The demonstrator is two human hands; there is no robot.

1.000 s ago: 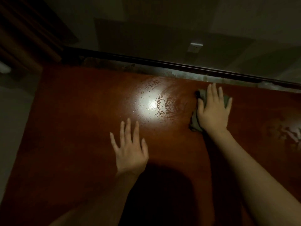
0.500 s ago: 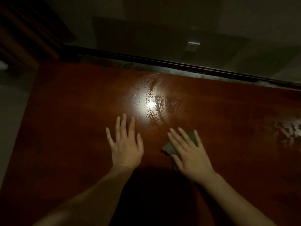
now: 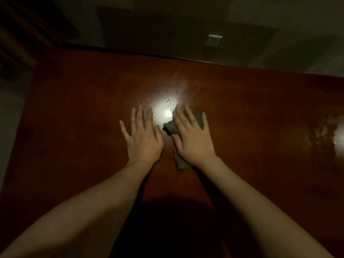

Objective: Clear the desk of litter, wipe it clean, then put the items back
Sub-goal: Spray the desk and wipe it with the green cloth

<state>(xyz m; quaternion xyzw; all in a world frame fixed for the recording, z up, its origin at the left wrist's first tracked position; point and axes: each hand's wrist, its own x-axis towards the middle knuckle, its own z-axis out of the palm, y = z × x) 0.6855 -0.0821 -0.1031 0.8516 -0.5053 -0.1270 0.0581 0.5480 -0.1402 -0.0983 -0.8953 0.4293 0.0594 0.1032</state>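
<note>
A dark reddish-brown desk (image 3: pixel 74 127) fills the view, glossy and wet with streaks around a bright light reflection (image 3: pixel 167 112). My right hand (image 3: pixel 193 140) lies flat with straight, spread fingers on a grey cloth (image 3: pixel 170 127), pressing it onto the desk near the middle. Part of the cloth sticks out by my thumb and under my wrist. My left hand (image 3: pixel 142 138) rests flat on the bare desk just left of the cloth, fingers spread.
The desk's far edge (image 3: pixel 186 59) runs along a dim wall carrying a white wall socket (image 3: pixel 214 40). Another reflection with wet smears (image 3: pixel 333 135) shows at the right. The left desk edge drops to the floor (image 3: pixel 11 112).
My right hand dragged the cloth from the far right edge toward me, then moved it slightly forward beside my left hand. My left hand stayed flat in about the same spot.
</note>
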